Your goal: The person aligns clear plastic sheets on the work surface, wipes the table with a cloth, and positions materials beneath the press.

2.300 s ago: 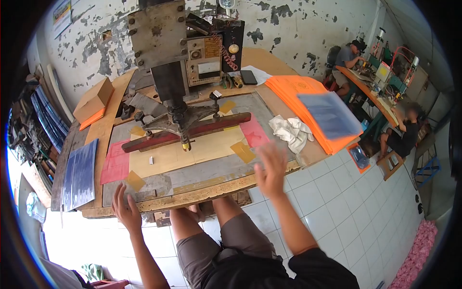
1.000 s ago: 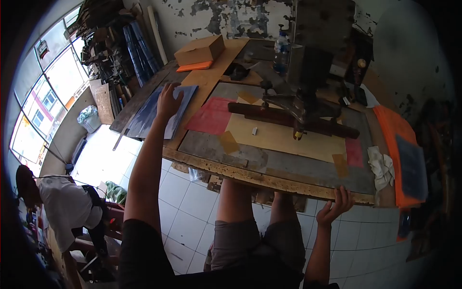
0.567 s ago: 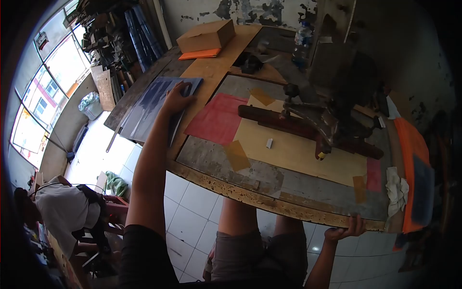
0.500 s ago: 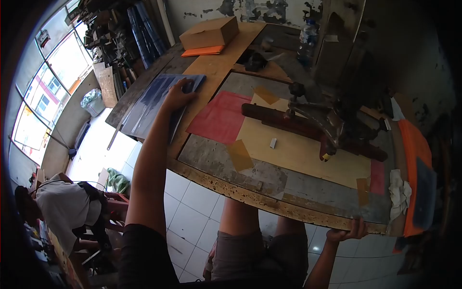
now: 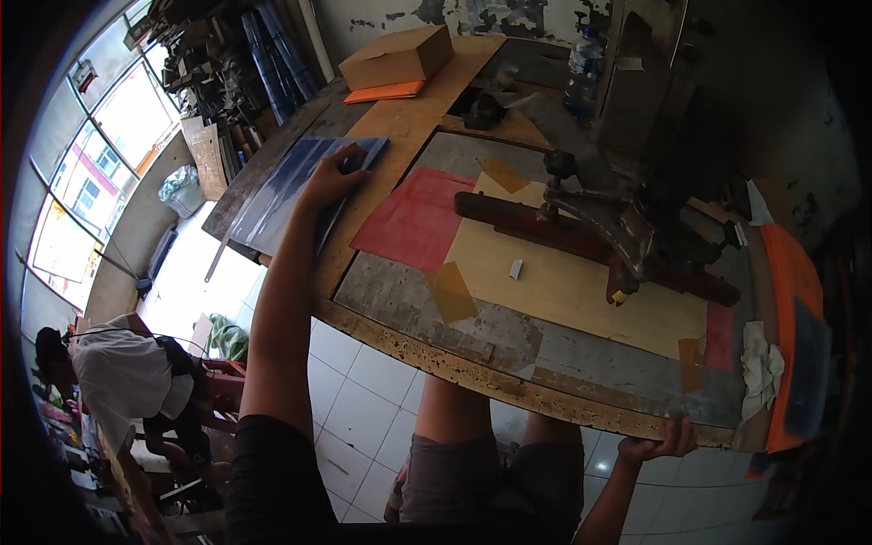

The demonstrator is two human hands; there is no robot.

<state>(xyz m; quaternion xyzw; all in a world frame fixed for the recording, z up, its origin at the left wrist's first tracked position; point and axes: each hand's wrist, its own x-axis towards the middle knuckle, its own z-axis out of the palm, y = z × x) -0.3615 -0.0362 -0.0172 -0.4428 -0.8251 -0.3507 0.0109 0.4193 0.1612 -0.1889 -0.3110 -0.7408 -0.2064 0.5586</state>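
Observation:
On the left, my left hand (image 5: pixel 334 177) rests on a stack of clear-blue plastic sheets (image 5: pixel 286 195), with fingers curved and thumb apart. No sheet shows between its fingers. My right hand (image 5: pixel 658 440) is wrapped round the worn front edge of the worktable (image 5: pixel 509 392), low on the right. Between the hands, a pale yellow board (image 5: pixel 563 286) and a red sheet (image 5: pixel 422 218) lie taped to the grey plate. A small white piece (image 5: pixel 516 269) sits on the yellow board. Over it stands a dark metal press arm with a long bar (image 5: pixel 509 218).
A cardboard box (image 5: pixel 400 56) stands on orange sheets (image 5: pixel 386 92) at the back. Orange folders (image 5: pixel 788 336) and a white cloth (image 5: pixel 759 372) lie along the right edge. A water bottle (image 5: pixel 583 77) is behind the press. Another person (image 5: pixel 132 372) bends over at lower left.
My left hand has shifted slightly on the sheets, its fingers a little differently bent. My right hand keeps its place on the table edge. The person at lower left has moved slightly.

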